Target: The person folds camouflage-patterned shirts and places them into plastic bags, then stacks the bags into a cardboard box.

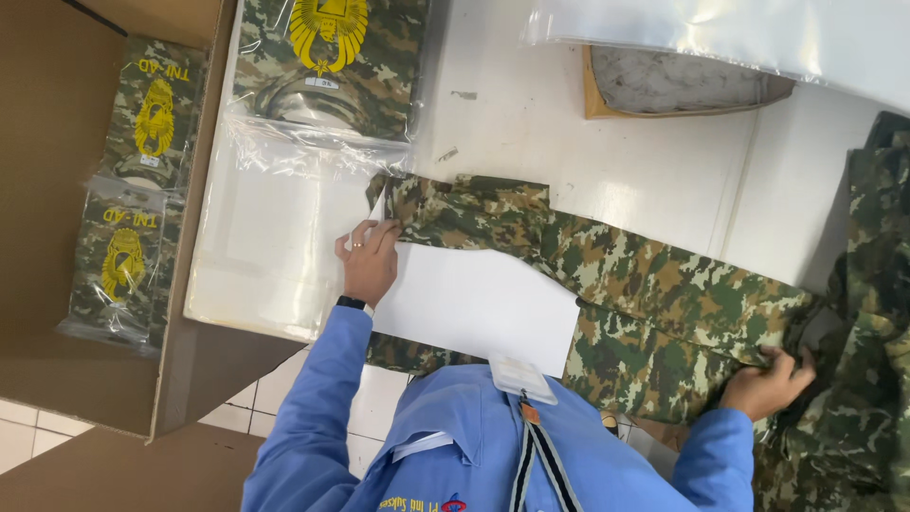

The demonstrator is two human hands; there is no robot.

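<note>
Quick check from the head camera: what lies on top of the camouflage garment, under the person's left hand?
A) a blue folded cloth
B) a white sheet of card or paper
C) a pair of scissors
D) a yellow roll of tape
B: the left hand presses on a white sheet that lies over the camouflage garment, while the right hand grips the fabric at the garment's other end.

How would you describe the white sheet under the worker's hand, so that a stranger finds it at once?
Start at the white table, where a camouflage garment lies spread out. The white sheet lies on the garment's near part, with the left hand pressing its corner. Unlike the glossy clear bags beside it, it is opaque, plain and flat.
</note>
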